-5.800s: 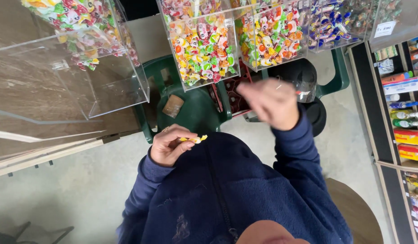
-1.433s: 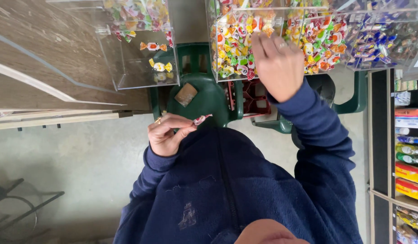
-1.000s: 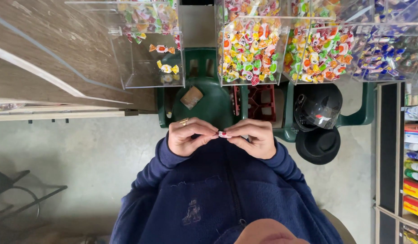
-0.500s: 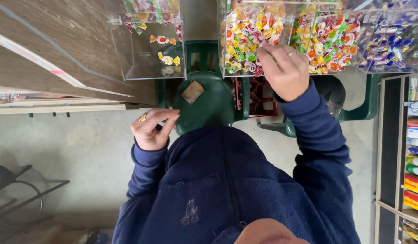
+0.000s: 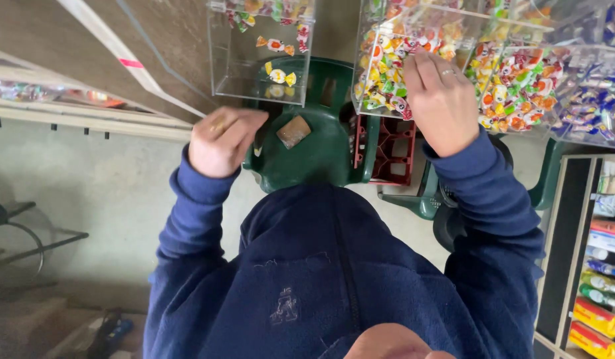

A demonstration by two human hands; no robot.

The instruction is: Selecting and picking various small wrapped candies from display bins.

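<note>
Head view: right hand (image 5: 443, 100) rests fingers-down in the clear bin of wrapped candies (image 5: 387, 73), its grip hidden among the sweets, so whether it pinches one cannot be told. Left hand (image 5: 221, 139) is curled into a loose fist above the green chair (image 5: 314, 153); contents unseen. Judged: picking under way, with the neighbouring near-empty clear bin (image 5: 261, 60) holding few pieces.

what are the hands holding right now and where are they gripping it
Cannot be told. The left hand is curled shut, its contents hidden; the right hand reaches into the candy bin, fingertips hidden.
</note>
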